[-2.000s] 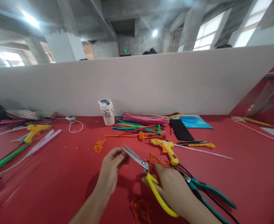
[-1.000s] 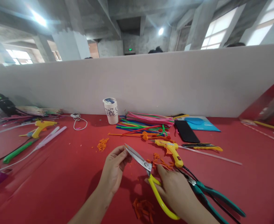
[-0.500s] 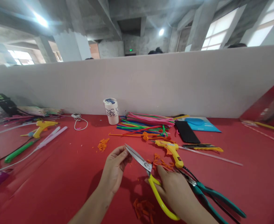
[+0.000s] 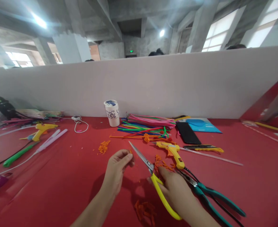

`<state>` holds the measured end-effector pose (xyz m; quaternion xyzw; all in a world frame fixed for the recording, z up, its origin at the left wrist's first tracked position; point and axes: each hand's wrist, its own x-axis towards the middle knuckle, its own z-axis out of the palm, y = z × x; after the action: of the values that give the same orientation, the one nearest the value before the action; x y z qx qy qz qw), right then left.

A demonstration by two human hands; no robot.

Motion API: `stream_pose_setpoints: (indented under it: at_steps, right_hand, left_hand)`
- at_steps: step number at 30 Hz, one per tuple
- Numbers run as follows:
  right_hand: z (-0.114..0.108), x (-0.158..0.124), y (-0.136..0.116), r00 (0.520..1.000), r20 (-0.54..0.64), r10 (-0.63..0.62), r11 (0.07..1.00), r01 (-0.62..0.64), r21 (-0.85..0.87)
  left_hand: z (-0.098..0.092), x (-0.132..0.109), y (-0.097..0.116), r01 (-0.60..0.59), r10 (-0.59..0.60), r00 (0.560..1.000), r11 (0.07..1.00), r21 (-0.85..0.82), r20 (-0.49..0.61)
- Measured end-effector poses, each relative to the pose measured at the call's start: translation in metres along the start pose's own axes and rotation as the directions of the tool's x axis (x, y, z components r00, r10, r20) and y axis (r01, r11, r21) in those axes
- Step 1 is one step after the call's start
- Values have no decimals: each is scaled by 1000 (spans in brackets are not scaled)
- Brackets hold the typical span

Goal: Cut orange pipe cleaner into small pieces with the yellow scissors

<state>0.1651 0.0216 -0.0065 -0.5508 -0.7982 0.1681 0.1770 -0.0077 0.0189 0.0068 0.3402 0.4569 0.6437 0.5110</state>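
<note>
My right hand (image 4: 174, 192) grips yellow-handled scissors (image 4: 153, 176), their closed blades pointing up and left. My left hand (image 4: 117, 170) is pinched shut just left of the blade tips, holding something small and orange that I cannot make out. A small heap of orange cut pieces (image 4: 144, 209) lies on the red table (image 4: 58, 176) below and between my hands. More orange bits (image 4: 161, 162) are scattered just beyond the scissors.
Green-handled pliers (image 4: 212, 197) lie right of my right hand, a yellow glue gun (image 4: 173, 151) beyond it. A pile of coloured pipe cleaners (image 4: 145, 126), a white cup (image 4: 112, 113), a black phone (image 4: 188, 133) and a utility knife (image 4: 204, 147) sit by the white partition. Another glue gun (image 4: 40, 130) lies far left.
The scissor blades have swung a little right, away from my left fingertips, and stand steeper. My left hand has dropped slightly and stayed pinched.
</note>
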Motion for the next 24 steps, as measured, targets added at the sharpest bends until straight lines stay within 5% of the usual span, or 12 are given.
stream_pose_setpoints:
  at_steps: [2,5,9,16,19,24]
  right_hand:
    - [0,1,-3,997,29,70,947,-75,313]
    - [0,1,-7,990,83,110,746,-138,651]
    - [-1,0,-9,983,122,139,666,-185,723]
    - [0,2,-8,981,141,132,604,-192,773]
    - [1,1,-7,982,148,120,598,-191,779]
    - [-1,0,-4,983,160,87,600,-180,779]
  left_hand:
    - [2,-3,-1,-81,67,996,966,245,66]
    - [7,-10,-6,-277,184,959,775,568,216]
    - [12,-22,-15,-469,223,881,527,709,417]
    - [13,-32,-20,-609,249,792,277,743,557]
    - [13,-33,-19,-606,248,796,314,731,553]
    - [19,-29,-16,-323,75,927,657,682,367]
